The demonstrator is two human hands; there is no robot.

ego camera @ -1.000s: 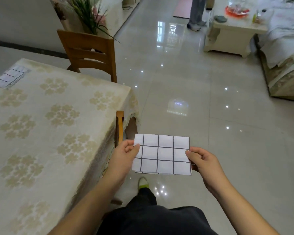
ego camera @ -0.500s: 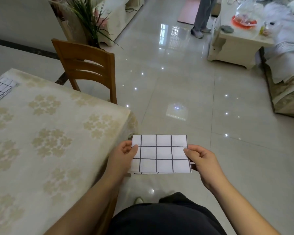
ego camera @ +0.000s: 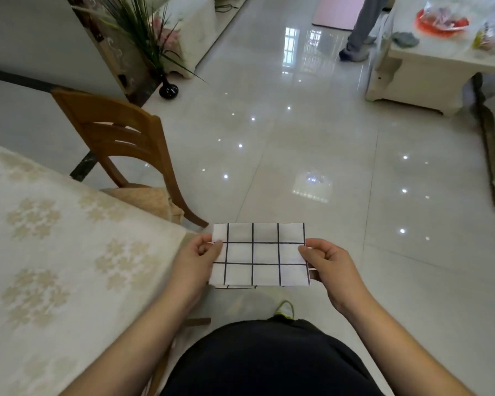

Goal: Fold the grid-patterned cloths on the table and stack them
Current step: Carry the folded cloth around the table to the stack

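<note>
Head view: folded grid cloth [ego camera: 260, 254], held level above the floor beside the table [ego camera: 69, 252], my left hand [ego camera: 196, 260] and right hand [ego camera: 327, 264] pinching opposite short edges, forearms extended.

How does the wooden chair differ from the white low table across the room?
The wooden chair is brown with a slatted back; the white low table is cream and solid-sided. The chair stands against the dining table near the person; the low table stands far off and carries clutter. Both rest on the glossy tiled floor.
</note>
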